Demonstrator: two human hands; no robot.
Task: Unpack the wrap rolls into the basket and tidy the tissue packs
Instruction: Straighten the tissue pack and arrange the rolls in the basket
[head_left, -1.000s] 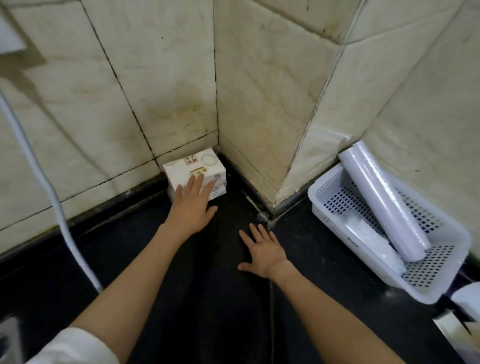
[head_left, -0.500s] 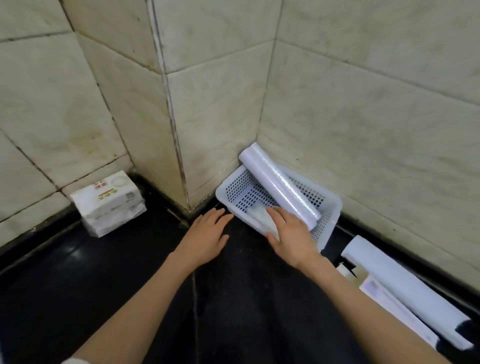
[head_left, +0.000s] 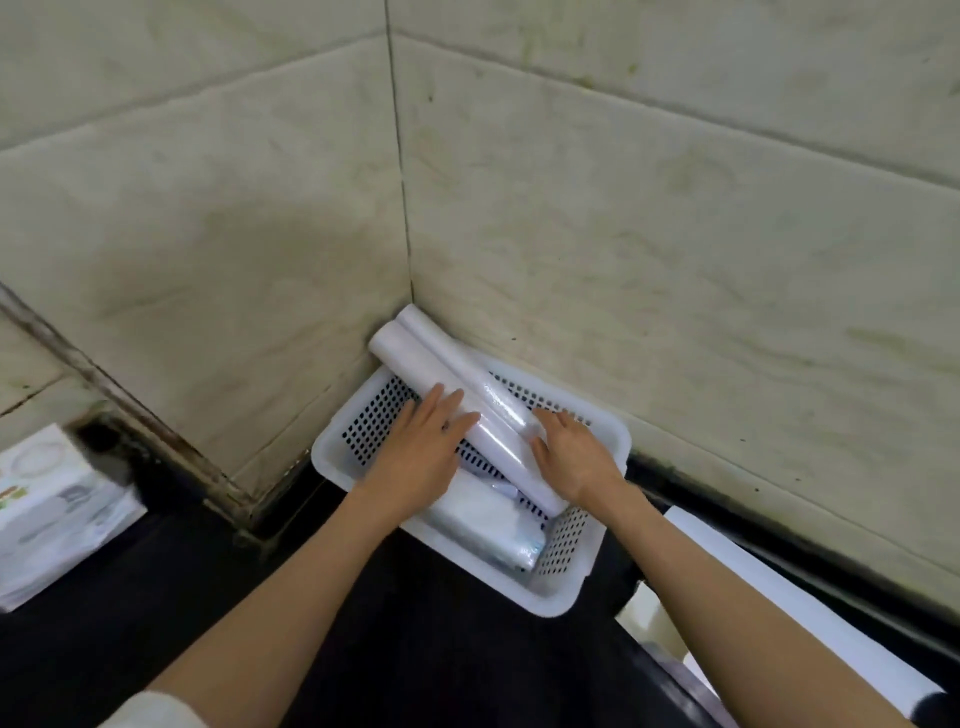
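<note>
A white perforated basket (head_left: 340, 465) sits in the wall corner on the black counter. Two white wrap rolls (head_left: 441, 371) lie slanted in it, their far ends sticking out over the rim against the wall. My left hand (head_left: 426, 454) lies flat on the left side of the rolls, fingers together. On the rolls' right side rests my right hand (head_left: 574, 454), fingers curved against them. A flat plastic-wrapped pack (head_left: 488, 525) lies in the basket's near end. The stacked tissue packs (head_left: 49, 512) stand at the far left edge.
Another white roll (head_left: 810, 618) lies along the wall to the right, partly hidden by my right forearm, with a white box (head_left: 641, 618) beside it. Tiled walls close in the corner behind the basket. Dark counter (head_left: 441, 649) spreads in front.
The view has swung right from the tissue packs to the basket. Both hands left the counter and now press on the rolls from either side.
</note>
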